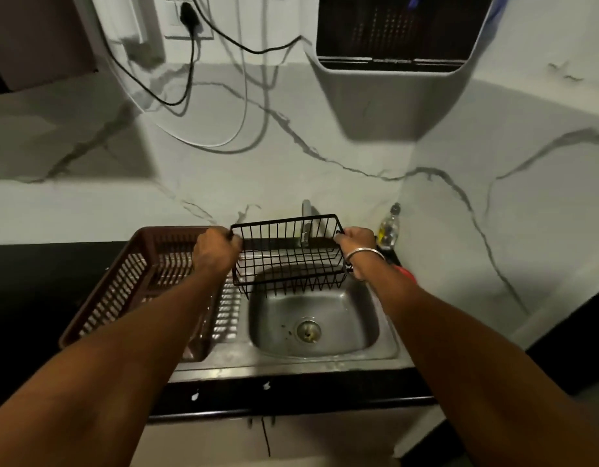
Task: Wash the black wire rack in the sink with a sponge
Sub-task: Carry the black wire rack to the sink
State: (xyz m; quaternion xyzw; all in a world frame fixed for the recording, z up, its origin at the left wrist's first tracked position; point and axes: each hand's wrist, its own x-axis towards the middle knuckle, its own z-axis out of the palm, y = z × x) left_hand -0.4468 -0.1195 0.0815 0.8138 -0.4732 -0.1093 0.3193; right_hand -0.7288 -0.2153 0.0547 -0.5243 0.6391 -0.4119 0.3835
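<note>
The black wire rack (pixel 288 256) hangs in the air above the far half of the steel sink (pixel 387 335), tilted so its open top faces me. My left hand (pixel 215 249) grips the rack's left end and my right hand (pixel 357 242) grips its right end. A metal bangle circles my right wrist. The tap (pixel 306 227) shows through the rack's wires at the back of the sink. No sponge is in view.
A brown slatted plastic basket (pixel 123 284) sits on the drainboard left of the sink. A small clear bottle (pixel 389 227) stands at the back right corner, with something red (pixel 406 274) behind my right forearm. Marble wall panels rise behind and to the right; cables hang above.
</note>
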